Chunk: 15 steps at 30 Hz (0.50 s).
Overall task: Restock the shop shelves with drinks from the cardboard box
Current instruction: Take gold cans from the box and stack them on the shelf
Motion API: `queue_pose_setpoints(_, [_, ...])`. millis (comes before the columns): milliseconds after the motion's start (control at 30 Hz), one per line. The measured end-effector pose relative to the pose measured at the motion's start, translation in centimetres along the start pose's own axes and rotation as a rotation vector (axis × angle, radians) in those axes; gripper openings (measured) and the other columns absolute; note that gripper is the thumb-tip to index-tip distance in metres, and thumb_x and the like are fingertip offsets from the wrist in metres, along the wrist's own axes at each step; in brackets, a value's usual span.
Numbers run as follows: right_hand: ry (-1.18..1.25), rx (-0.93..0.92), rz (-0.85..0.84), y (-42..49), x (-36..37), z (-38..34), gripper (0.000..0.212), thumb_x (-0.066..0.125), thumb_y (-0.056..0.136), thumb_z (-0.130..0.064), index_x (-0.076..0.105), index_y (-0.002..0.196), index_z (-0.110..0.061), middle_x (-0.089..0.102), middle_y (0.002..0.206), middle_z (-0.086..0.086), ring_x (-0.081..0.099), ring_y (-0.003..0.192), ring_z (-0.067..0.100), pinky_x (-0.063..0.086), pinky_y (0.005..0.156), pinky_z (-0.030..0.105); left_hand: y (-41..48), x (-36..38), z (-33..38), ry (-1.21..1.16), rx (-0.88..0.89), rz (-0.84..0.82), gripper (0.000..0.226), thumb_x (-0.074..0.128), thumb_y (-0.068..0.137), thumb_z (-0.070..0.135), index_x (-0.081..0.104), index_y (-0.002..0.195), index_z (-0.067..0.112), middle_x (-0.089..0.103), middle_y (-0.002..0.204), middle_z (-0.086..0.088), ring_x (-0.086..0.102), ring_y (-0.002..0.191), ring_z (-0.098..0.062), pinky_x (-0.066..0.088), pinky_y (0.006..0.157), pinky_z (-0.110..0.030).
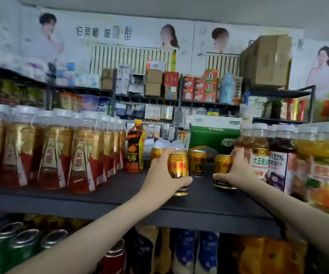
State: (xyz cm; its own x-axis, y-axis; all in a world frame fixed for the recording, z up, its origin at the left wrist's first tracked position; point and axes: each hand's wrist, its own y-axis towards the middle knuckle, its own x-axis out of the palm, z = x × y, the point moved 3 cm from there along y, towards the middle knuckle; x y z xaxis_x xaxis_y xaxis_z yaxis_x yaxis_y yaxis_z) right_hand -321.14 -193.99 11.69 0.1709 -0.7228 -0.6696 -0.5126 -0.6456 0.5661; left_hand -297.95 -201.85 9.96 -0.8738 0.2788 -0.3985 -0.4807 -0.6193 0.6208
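Left hand [164, 173]: it is clenched round a gold can [179, 171], with the fingers over the top rim and the thumb low on the front.
Gold can: it is upright near the front edge of the dark shelf [120, 186], about the middle of its length. Whether its bottom touches the board, one cannot tell.
Right hand [238, 169]: it grasps a second can [222, 165] from the right side, with the thumb across the lower part.
Second can: it is upright on the shelf, a little further from the front edge, just beside the juice bottles [278, 161] at the right end.
Other cans: a third can [197, 162] stands free between the two hands, further back. A fourth can [156, 153] is partly hidden behind the left hand's fingers.
Left part of the shelf: a row of white-capped bottles [51, 155] with gold and red labels; at its right end stands one dark bottle [135, 149] with an orange cap.
Back edge: a green carton [213, 136] stands behind the cans.
Shelf below: green cans [11, 246] at the left, blurred.
Back rack: a cardboard box [266, 60] sits on top, at the right.
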Motion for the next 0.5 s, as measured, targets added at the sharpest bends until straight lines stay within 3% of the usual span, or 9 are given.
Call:
queue_pose_setpoints(100, [-0.027,-0.008,-0.079,2.6,1.1,1.6,0.080,0.083,0.069,-0.035,0.024,0.121,-0.016,0.041,0.120,0.015,0.044,0.099,0.027,0.039,0.084,0.035,1.9,0.8,-0.4,0.068,-0.041,0.038,0.073,0.080,0.072,0.038,0.034,0.128,0.040,0.045,0.130,0.000,0.050,0.110,-0.017,0.043,0.089,-0.028])
queue_pose_setpoints(233, [-0.005,0.023,-0.069,5.2,2.8,2.4,0.085,0.084,0.068,-0.030,0.023,0.124,-0.013,0.035,0.130,0.021,0.047,0.113,0.038,0.042,0.089,0.040,3.9,2.0,-1.7,0.155,-0.115,0.030,0.074,0.082,0.070,0.037,0.028,0.120,0.043,0.048,0.125,-0.005,0.055,0.104,-0.019,0.047,0.092,-0.032])
queue_pose_setpoints(500, [-0.045,0.082,-0.186,7.6,4.5,2.1,0.098,0.079,0.077,-0.027,0.009,0.143,-0.012,0.012,0.148,0.024,0.035,0.131,0.040,0.039,0.100,0.042,5.8,2.7,-2.5,0.299,-0.151,-0.021,0.078,0.078,0.076,0.038,0.025,0.133,0.033,0.037,0.127,-0.009,0.050,0.106,-0.024,0.042,0.093,-0.031])
